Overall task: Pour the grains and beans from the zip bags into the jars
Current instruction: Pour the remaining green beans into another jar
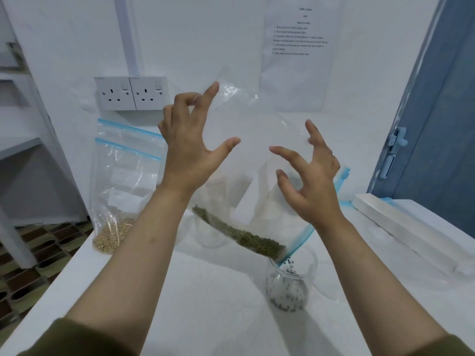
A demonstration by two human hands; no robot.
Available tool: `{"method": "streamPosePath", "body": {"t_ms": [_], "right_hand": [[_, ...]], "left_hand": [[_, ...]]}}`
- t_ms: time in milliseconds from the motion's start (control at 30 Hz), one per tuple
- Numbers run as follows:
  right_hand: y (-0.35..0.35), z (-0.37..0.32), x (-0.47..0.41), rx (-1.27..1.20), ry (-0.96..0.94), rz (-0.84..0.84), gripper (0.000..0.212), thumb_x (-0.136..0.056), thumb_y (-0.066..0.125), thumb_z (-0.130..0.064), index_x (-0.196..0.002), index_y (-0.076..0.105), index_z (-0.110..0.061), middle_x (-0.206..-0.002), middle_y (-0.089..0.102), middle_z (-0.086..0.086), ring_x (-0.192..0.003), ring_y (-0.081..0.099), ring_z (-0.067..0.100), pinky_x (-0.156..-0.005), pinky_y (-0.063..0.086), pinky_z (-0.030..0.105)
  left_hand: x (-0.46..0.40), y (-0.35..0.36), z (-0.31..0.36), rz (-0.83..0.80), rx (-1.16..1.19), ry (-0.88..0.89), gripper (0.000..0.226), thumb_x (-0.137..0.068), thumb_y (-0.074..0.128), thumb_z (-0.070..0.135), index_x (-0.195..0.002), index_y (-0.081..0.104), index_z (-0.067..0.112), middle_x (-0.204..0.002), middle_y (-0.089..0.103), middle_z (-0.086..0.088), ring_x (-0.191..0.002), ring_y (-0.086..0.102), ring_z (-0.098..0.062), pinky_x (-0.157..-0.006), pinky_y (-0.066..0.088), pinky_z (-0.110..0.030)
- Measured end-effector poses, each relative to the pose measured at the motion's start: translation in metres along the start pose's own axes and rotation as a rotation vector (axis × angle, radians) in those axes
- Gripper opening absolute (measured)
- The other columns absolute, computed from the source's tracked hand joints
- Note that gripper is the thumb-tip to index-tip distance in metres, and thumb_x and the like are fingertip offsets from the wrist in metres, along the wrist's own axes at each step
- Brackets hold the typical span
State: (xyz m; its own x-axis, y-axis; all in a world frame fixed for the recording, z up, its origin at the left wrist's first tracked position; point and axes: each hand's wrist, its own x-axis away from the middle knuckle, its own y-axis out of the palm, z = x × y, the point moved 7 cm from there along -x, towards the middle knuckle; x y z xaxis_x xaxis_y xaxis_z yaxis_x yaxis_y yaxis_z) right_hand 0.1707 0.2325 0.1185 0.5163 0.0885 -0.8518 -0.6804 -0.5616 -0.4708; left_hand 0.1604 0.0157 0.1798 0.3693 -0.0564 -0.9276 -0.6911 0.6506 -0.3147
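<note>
A clear zip bag [246, 140] with a blue zip strip hangs tilted over the table, mouth down to the right. Green beans [244, 235] lie along its lower edge and fall from its corner into a small glass jar [290, 283]. The jar holds a layer of beans. My left hand [190, 140] pinches the bag's upper corner with curled fingers. My right hand [308, 181] grips the bag's right side near the zip. Behind the bag stand other clear jars [210, 222], blurred through the plastic.
Two more zip bags [123, 181] lean at the table's back left, the front one holding tan grains [110, 240]. A double wall socket [132, 93] and a printed sheet [299, 34] are on the wall. A white box [401, 227] lies at the right. The table's left edge [64, 273] drops to a tiled floor.
</note>
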Motion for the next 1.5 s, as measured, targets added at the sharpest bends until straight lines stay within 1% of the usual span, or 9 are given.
{"method": "streamPosePath", "body": {"t_ms": [133, 233, 333, 500, 633, 733, 1067, 1300, 1500], "right_hand": [[-0.002, 0.013, -0.008, -0.029, 0.017, -0.044, 0.041, -0.088, 0.056, -0.035, -0.126, 0.060, -0.048, -0.156, 0.033, -0.004, -0.114, 0.042, 0.017, -0.097, 0.022, 0.038], [-0.003, 0.016, -0.008, 0.003, 0.012, -0.059, 0.042, -0.089, 0.052, -0.039, -0.129, 0.057, -0.051, -0.130, 0.050, -0.011, -0.113, 0.037, 0.020, -0.093, 0.023, 0.038], [-0.004, 0.013, -0.006, -0.004, 0.008, -0.034, 0.043, -0.089, 0.051, -0.039, -0.131, 0.060, -0.040, -0.114, 0.050, -0.006, -0.116, 0.038, 0.020, -0.098, 0.024, 0.042], [-0.010, 0.001, 0.001, -0.071, -0.056, -0.021, 0.044, -0.090, 0.058, -0.029, -0.134, 0.059, -0.022, -0.113, 0.043, -0.003, -0.099, 0.043, -0.011, -0.099, 0.034, 0.040], [-0.015, 0.002, 0.001, -0.031, -0.033, -0.051, 0.044, -0.090, 0.057, -0.032, -0.135, 0.057, -0.030, -0.122, 0.050, -0.003, -0.100, 0.052, 0.008, -0.099, 0.028, 0.036], [-0.016, 0.003, 0.001, 0.010, -0.030, -0.061, 0.044, -0.092, 0.052, -0.033, -0.136, 0.054, -0.033, -0.116, 0.058, -0.006, -0.108, 0.049, 0.008, -0.096, 0.027, 0.037], [-0.019, 0.004, 0.003, -0.009, -0.023, -0.012, 0.046, -0.089, 0.061, -0.030, -0.133, 0.054, -0.039, -0.104, 0.056, -0.008, -0.101, 0.049, 0.010, -0.091, 0.025, 0.035], [-0.017, 0.002, 0.004, 0.009, -0.042, 0.025, 0.048, -0.090, 0.064, -0.033, -0.136, 0.054, -0.035, -0.104, 0.056, -0.002, -0.100, 0.048, 0.014, -0.091, 0.027, 0.037], [-0.016, -0.001, 0.007, 0.021, -0.081, 0.082, 0.051, -0.091, 0.063, -0.035, -0.140, 0.053, -0.029, -0.108, 0.056, 0.006, -0.100, 0.045, 0.015, -0.091, 0.028, 0.040]], "left_hand": [[0.002, 0.000, 0.000, -0.003, 0.001, 0.011, 0.081, -0.080, 0.074, 0.050, -0.148, 0.041, 0.023, -0.125, 0.044, -0.011, -0.115, 0.045, -0.028, -0.102, 0.014, -0.011], [0.004, 0.000, -0.002, -0.005, 0.007, 0.008, 0.080, -0.080, 0.075, 0.049, -0.148, 0.042, 0.023, -0.125, 0.044, -0.010, -0.115, 0.045, -0.027, -0.102, 0.014, -0.011], [0.005, 0.002, -0.003, -0.013, 0.009, 0.006, 0.080, -0.080, 0.074, 0.050, -0.148, 0.041, 0.024, -0.125, 0.044, -0.010, -0.116, 0.045, -0.027, -0.102, 0.014, -0.014], [0.007, 0.002, -0.005, -0.010, 0.005, -0.009, 0.080, -0.080, 0.073, 0.051, -0.149, 0.040, 0.026, -0.124, 0.044, -0.011, -0.117, 0.045, -0.027, -0.100, 0.021, -0.027], [0.005, 0.001, -0.006, -0.007, 0.007, -0.021, 0.079, -0.080, 0.074, 0.050, -0.148, 0.041, 0.026, -0.125, 0.044, -0.011, -0.118, 0.042, -0.025, -0.100, 0.020, -0.024], [0.001, 0.001, -0.004, -0.003, 0.010, -0.009, 0.078, -0.080, 0.073, 0.051, -0.148, 0.042, 0.026, -0.125, 0.044, -0.011, -0.118, 0.041, -0.024, -0.101, 0.013, -0.012], [-0.001, 0.003, -0.001, -0.007, 0.005, 0.004, 0.077, -0.081, 0.072, 0.053, -0.147, 0.042, 0.028, -0.125, 0.043, -0.010, -0.118, 0.038, -0.022, -0.102, 0.011, -0.011], [0.008, 0.001, -0.005, 0.018, -0.021, -0.019, 0.076, -0.082, 0.071, 0.056, -0.147, 0.042, 0.030, -0.129, 0.044, -0.008, -0.122, 0.041, -0.023, -0.099, 0.019, -0.028], [0.031, -0.002, -0.008, 0.100, -0.110, -0.040, 0.074, -0.084, 0.069, 0.057, -0.148, 0.042, 0.029, -0.148, 0.035, -0.007, -0.135, 0.034, -0.022, -0.109, 0.015, -0.034]]}}
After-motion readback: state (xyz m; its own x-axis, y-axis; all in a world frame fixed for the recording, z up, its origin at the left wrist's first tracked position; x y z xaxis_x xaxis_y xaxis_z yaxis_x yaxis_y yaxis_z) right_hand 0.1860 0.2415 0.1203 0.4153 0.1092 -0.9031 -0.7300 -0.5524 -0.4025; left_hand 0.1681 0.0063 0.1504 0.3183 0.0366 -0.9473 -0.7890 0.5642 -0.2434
